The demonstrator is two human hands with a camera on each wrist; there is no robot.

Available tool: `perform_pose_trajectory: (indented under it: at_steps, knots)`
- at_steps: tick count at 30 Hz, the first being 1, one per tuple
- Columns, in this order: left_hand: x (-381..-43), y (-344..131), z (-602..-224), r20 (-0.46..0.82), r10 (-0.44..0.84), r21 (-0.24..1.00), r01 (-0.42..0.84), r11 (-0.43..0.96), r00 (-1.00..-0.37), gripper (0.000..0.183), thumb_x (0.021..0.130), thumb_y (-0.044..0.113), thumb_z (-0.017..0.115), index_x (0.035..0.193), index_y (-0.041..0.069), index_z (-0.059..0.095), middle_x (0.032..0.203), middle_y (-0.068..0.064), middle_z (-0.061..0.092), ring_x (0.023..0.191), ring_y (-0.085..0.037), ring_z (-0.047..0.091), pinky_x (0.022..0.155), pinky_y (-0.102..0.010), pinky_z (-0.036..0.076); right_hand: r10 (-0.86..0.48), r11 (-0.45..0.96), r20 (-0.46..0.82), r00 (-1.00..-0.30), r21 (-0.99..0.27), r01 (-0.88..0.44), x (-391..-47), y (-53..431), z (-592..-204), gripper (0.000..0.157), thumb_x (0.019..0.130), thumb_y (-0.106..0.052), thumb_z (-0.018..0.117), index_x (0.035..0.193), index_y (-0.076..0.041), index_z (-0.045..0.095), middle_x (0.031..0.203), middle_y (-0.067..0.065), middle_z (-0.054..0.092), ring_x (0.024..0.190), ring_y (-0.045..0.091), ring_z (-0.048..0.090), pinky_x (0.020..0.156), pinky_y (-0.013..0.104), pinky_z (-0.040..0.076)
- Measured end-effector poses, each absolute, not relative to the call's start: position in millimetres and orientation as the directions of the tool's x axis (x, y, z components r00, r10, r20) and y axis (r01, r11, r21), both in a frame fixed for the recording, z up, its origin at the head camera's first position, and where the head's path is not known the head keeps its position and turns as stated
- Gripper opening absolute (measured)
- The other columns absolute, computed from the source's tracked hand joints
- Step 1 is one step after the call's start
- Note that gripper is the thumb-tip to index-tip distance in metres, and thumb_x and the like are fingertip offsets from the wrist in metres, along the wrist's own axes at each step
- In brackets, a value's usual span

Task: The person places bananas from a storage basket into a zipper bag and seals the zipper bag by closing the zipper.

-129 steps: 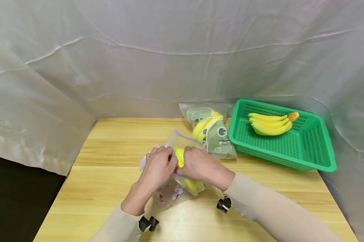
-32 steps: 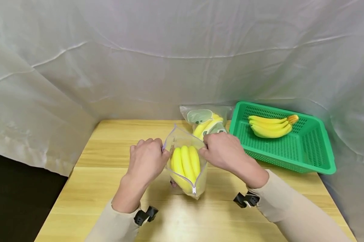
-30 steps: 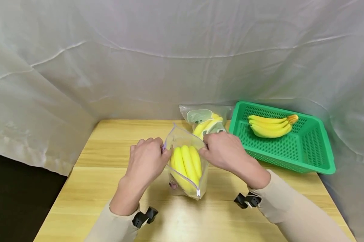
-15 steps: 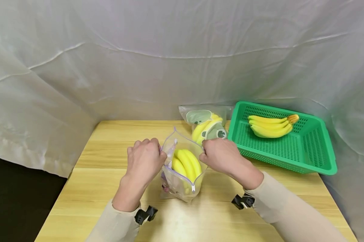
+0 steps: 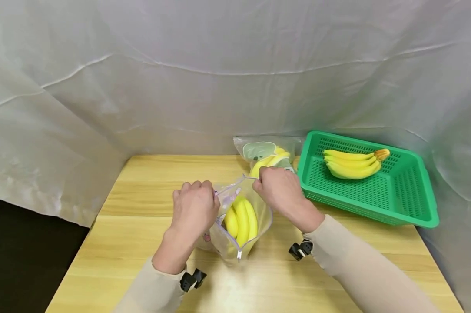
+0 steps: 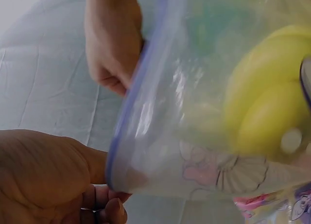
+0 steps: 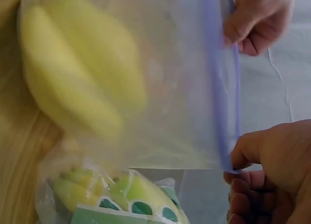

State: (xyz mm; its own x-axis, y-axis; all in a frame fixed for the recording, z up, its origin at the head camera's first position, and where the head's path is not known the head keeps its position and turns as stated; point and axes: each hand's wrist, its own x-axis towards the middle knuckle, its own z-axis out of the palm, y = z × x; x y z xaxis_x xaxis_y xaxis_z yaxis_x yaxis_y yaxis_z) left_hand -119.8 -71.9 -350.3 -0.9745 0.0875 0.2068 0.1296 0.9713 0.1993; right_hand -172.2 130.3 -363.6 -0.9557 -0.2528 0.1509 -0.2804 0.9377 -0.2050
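A pale grey cloth (image 5: pixel 235 78) hangs in folds behind the tabletop and along both its sides. The tabletop (image 5: pixel 118 243) is of light wood with visible grain; its near edge lies out of view. A person's two arms in beige sleeves (image 5: pixel 368 269) reach in over it from the near side.

A green basket (image 5: pixel 349 207) with many small holes covers the far right corner. Left of it, at the far edge, a clear bag with green cartoon prints (image 5: pixel 259 150) holds yellow bananas (image 5: pixel 263 165).

About midway between the left and right edges is a clear zip bag (image 5: pixel 222 244) with a purple seam, its mouth pulled wide and facing up. Whether its bottom touches the wood cannot be told.

The left hand (image 5: pixel 194 208) pinches one side of the mouth between thumb and fingers; the right hand (image 5: pixel 280 189) pinches the opposite side the same way, the two well apart.

One bunch of bananas (image 5: pixel 242 221) sits inside the zip bag, showing through the opening. Another bunch (image 5: pixel 350 167) lies in the basket, its brown stem end toward the right edge.

A small black device (image 5: pixel 187 282) is fixed at the left sleeve's cuff, and a matching one (image 5: pixel 296 252) at the right. Smallest is the white zip pull (image 5: pixel 239 254), at the mouth's near corner.
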Motion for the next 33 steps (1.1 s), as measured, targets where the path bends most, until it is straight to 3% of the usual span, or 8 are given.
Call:
perform_pose_trajectory:
  at_steps: [9, 19, 26, 33]
  knots:
    - [-122, -77, -365, 0.412, 0.225, 0.06, 0.273, 0.96, -0.883, 0.023, 0.08, 0.012, 0.063, 0.063, 0.011, 0.047, 0.06, -0.002, 0.043, 0.06, -0.024, 0.041, 0.06, -0.033, 0.028, -0.273, 0.913, 0.363, -0.891, -0.194, -0.359, -176, 123, -372, 0.02, 0.079, -0.015, 0.056, 0.061, -0.018, 0.046, 0.058, -0.002, 0.046, 0.051, 0.017, 0.045, 0.044, 0.039, 0.039]
    - [-132, -80, -376, 0.396, 0.243, 0.074, 0.295, 0.953, -0.885, 0.027, 0.083, 0.012, 0.058, 0.062, 0.013, 0.042, 0.058, 0.001, 0.039, 0.058, -0.022, 0.039, 0.061, -0.035, 0.029, -0.27, 0.907, 0.419, -0.867, -0.192, -0.375, -207, 117, -376, 0.022, 0.089, -0.019, 0.054, 0.068, -0.014, 0.049, 0.065, 0.001, 0.048, 0.058, 0.02, 0.047, 0.046, 0.037, 0.042]
    - [-141, -80, -382, 0.28, 0.186, 0.146, 0.233, 0.962, -0.942, 0.021, 0.087, 0.017, 0.054, 0.067, 0.013, 0.048, 0.064, -0.001, 0.049, 0.062, -0.024, 0.044, 0.066, -0.038, 0.032, -0.27, 0.903, 0.314, -0.91, -0.245, -0.353, -211, 117, -376, 0.017, 0.09, -0.028, 0.057, 0.077, -0.016, 0.057, 0.073, -0.001, 0.055, 0.065, 0.019, 0.054, 0.053, 0.038, 0.046]
    - [-138, -84, -379, 0.246, 0.131, 0.23, 0.189, 0.955, -0.96, 0.021, 0.089, 0.019, 0.053, 0.068, 0.014, 0.049, 0.063, 0.0, 0.049, 0.064, -0.024, 0.044, 0.069, -0.037, 0.031, -0.299, 0.868, 0.265, -0.917, -0.323, -0.376, -192, 147, -375, 0.028, 0.092, -0.042, 0.059, 0.088, -0.014, 0.064, 0.089, 0.002, 0.066, 0.078, 0.02, 0.061, 0.064, 0.038, 0.051]
